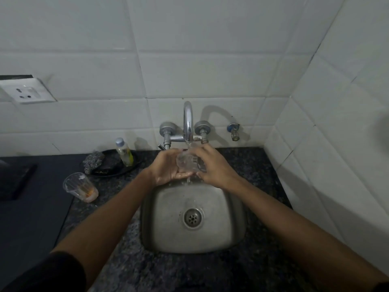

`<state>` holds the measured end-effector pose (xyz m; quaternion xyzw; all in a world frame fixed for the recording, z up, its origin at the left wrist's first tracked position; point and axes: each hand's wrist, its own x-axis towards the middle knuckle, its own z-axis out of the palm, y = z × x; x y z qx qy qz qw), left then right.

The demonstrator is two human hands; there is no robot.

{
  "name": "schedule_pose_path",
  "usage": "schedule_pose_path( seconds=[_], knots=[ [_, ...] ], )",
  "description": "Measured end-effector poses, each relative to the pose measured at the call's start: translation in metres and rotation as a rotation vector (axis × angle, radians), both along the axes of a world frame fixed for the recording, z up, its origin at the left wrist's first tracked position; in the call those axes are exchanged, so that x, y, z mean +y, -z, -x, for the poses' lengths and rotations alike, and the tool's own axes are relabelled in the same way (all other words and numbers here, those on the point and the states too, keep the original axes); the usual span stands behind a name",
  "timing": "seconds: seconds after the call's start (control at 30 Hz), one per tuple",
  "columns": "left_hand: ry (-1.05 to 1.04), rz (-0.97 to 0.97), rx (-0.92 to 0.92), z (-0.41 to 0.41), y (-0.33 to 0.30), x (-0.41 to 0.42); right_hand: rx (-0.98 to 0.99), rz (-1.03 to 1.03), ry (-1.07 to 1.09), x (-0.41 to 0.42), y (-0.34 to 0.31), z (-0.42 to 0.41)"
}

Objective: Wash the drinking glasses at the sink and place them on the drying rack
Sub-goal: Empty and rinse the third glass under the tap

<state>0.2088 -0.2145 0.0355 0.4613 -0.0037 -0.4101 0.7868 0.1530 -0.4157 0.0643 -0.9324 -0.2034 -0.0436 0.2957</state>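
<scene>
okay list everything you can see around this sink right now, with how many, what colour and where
glass: 1, clear, held under the running tap
second glass: 1, clear with orange residue, on counter left of sink
sink: 1, steel, centre
tap: 1, chrome, on wall above sink
black dish: 1, counter left of tap, holding scrubber and bottle
socket: 1, white, left wall
left hand: cups glass
right hand: grips glass
</scene>
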Motion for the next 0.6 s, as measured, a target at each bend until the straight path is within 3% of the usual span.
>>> schedule_pose_path(
  seconds=[0.1, 0.27, 0.33, 0.5, 0.6],
  knots=[
    [-0.117, -0.121, 0.023, 0.0, 0.012, -0.016, -0.118, 0.146, -0.117, 0.006, 0.0, -0.002],
    [-0.253, 0.135, 0.138, 0.005, 0.03, -0.031, -0.58, 0.433, -0.22, -0.007, 0.006, -0.006],
    [-0.299, 0.204, 0.165, 0.009, 0.034, -0.034, -0.651, 0.453, -0.274, -0.014, 0.009, -0.01],
    [-0.372, 0.319, 0.243, 0.014, 0.033, -0.036, -0.353, 0.424, -0.301, -0.016, -0.01, -0.032],
    [-0.377, 0.263, 0.163, 0.013, 0.034, -0.038, -0.17, 0.494, -0.45, -0.009, -0.015, -0.037]
  ],
)
